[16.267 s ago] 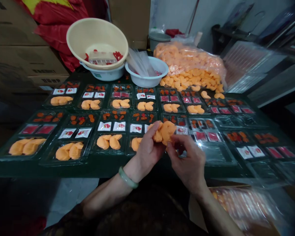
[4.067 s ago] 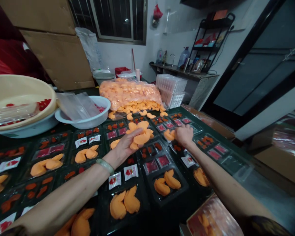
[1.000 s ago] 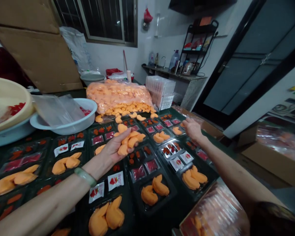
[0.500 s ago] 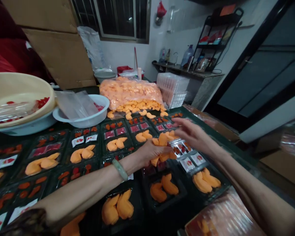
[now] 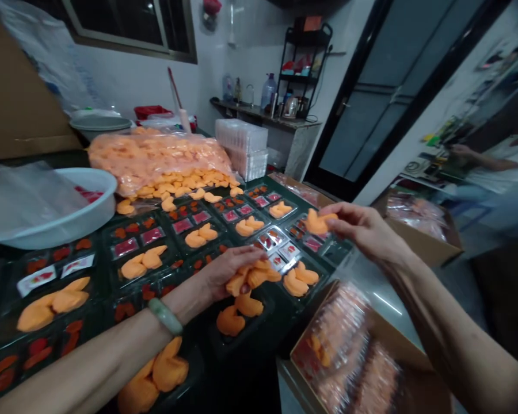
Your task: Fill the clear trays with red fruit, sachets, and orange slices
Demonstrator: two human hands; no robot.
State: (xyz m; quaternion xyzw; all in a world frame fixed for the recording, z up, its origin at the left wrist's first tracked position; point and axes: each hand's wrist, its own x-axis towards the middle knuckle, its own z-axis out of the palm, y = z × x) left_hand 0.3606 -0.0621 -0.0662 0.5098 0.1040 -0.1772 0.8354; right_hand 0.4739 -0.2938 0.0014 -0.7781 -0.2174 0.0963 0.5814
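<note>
The person's two hands are apart and do not touch each other. The left hand [image 5: 228, 273], with a green jade bangle [image 5: 165, 315] on its wrist, is curled around a small bunch of orange crescent pieces [image 5: 252, 278] and holds them just above a black plastic tray [image 5: 246, 339]. Two other orange pieces [image 5: 237, 315] lie in this tray, under the hand. The right hand [image 5: 366, 230] pinches one single orange piece [image 5: 318, 222] between the thumb and the fingers.

All of this happens in front of the big clear bag of orange pieces [image 5: 155, 161], which is open toward the person, and many loose pieces lie at its mouth. Between this bag and the person, many black trays [image 5: 155, 259] stand side by side, with orange pieces, red packets and white sachets in them. To the left of the bag is a white basin [image 5: 47, 208] with clear plastic sheets, and to its right is a stack of clear plastic trays [image 5: 242, 149]. Further right of the bag and nearer the person, a cardboard box [image 5: 341, 351] holds packed trays
</note>
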